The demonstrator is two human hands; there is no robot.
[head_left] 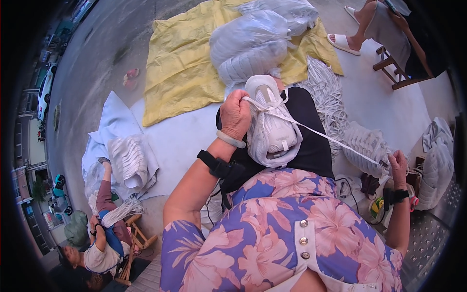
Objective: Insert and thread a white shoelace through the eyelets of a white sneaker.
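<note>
A white sneaker [275, 134] rests on my lap over dark cloth, its heel opening turned toward me. White shoelace [325, 135] crosses its upper and runs in a long straight line out to the right. At the shoe's left side my left hand [235, 116] is closed, pinching a short stretch of the lace near the eyelets. Far out to the right, my right hand [399, 168] is closed on the long end of the same lace. The lace between shoe and right hand looks taut.
Plastic-wrapped bundles of white shoe parts [253, 46] lie on a yellow sheet [180, 63] ahead. A heap of white laces [327, 100] and stacked shoe uppers [365, 146] sit to the right. One person [109, 238] sits at left; another sits by a wooden stool [396, 70].
</note>
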